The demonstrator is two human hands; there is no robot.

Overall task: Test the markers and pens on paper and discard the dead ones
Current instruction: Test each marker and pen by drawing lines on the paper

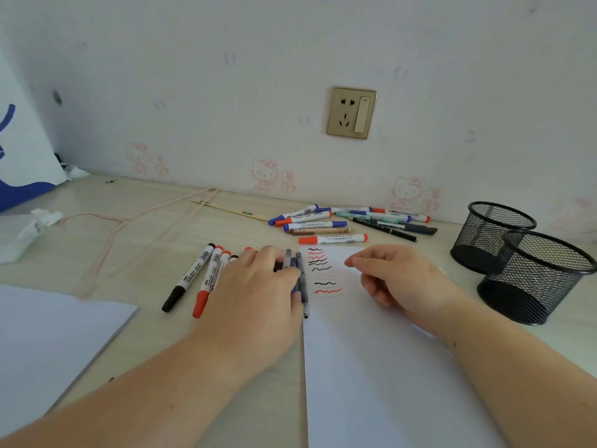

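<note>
A person's left hand (258, 286) rests palm-down on a row of markers and pens (206, 276) beside a test sheet (371, 367) striped with black and red squiggles, the right hand (397, 276) loosely curled above it. More markers (349, 221) lie at twelve o'clock; two mesh cups (529, 273) stand at three o'clock.

A pale wall (290, 59) with pink cartoon-cat decals and a gold socket (351, 112) backs a light wooden desk (155, 227).

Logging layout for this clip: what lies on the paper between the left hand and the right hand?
In the head view, black and red test squiggles on the white paper lie between the left hand and right hand.
</note>
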